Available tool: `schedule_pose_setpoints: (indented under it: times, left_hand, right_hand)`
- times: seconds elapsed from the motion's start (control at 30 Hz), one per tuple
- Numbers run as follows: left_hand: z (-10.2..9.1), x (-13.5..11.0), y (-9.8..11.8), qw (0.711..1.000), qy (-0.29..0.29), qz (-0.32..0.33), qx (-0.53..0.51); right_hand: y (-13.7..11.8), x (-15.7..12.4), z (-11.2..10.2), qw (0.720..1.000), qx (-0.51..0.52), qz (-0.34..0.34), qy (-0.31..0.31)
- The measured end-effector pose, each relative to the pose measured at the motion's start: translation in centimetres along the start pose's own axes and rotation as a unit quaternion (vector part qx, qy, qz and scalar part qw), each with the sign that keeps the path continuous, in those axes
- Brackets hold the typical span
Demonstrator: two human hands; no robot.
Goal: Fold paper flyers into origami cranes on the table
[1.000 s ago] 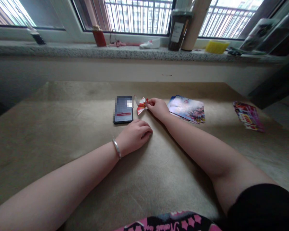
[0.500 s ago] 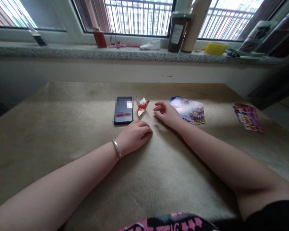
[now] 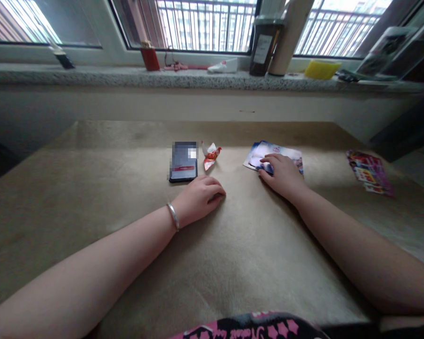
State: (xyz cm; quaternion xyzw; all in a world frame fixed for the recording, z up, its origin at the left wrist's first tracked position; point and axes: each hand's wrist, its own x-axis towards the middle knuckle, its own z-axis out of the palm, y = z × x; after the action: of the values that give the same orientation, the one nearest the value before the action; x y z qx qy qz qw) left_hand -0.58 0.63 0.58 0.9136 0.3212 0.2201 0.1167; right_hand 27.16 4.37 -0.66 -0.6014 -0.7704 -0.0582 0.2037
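Note:
My left hand (image 3: pixel 199 195) rests knuckles up on the tan table (image 3: pixel 92 188), fingers curled under with nothing seen in them, a silver bracelet on the wrist. Just beyond it lie a dark phone (image 3: pixel 183 161) and a small folded red-and-white paper piece (image 3: pixel 210 155). My right hand (image 3: pixel 282 175) lies palm down on a stack of colourful printed cards (image 3: pixel 261 153), with its fingers stretched over the near edge of the stack.
A second pile of pink printed cards (image 3: pixel 370 171) lies at the table's right edge. The stone windowsill (image 3: pixel 183 79) behind holds a red cup (image 3: pixel 150 57), a dark jar (image 3: pixel 263 46), a cardboard tube (image 3: pixel 288 37) and a yellow box (image 3: pixel 322 69).
My right hand let go of the folded paper piece beside the phone and moved right onto the card stack. The left hand stayed put.

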Motion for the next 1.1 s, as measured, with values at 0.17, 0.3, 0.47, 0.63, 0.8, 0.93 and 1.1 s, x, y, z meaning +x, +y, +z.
schedule_pose_setpoints:
  times: [0.17,0.3,0.47,0.63,0.8,0.93,1.1]
  left_hand:
    - [0.1,0.0,-0.1,1.000,0.003,0.005,0.003]
    - [0.2,0.2,0.0,1.000,0.003,0.006,0.004]
    - [0.2,0.1,0.2,1.000,0.002,0.005,0.004]
    - [0.1,0.1,0.3,1.000,-0.002,0.006,0.004]
    - [0.1,0.1,0.2,1.000,-0.002,0.010,0.007]
    - [0.1,0.1,0.2,1.000,-0.003,0.011,0.005]
    - [0.1,0.2,0.2,1.000,-0.003,0.010,0.005]
  right_hand:
    - [-0.2,0.3,-0.4,0.998,-0.043,0.024,-0.037]
    - [-0.3,0.3,-0.8,0.996,-0.058,0.029,-0.059]
    - [0.0,0.1,-1.1,0.996,-0.058,0.013,-0.064]
    - [0.2,0.0,-1.3,0.996,-0.068,0.030,-0.059]
    - [-0.4,-0.4,-1.9,0.994,-0.079,0.039,-0.061]
    - [-1.5,-1.1,-2.7,0.994,-0.090,0.000,-0.067]
    - [-2.5,-1.6,-2.9,0.989,-0.051,-0.091,-0.103]
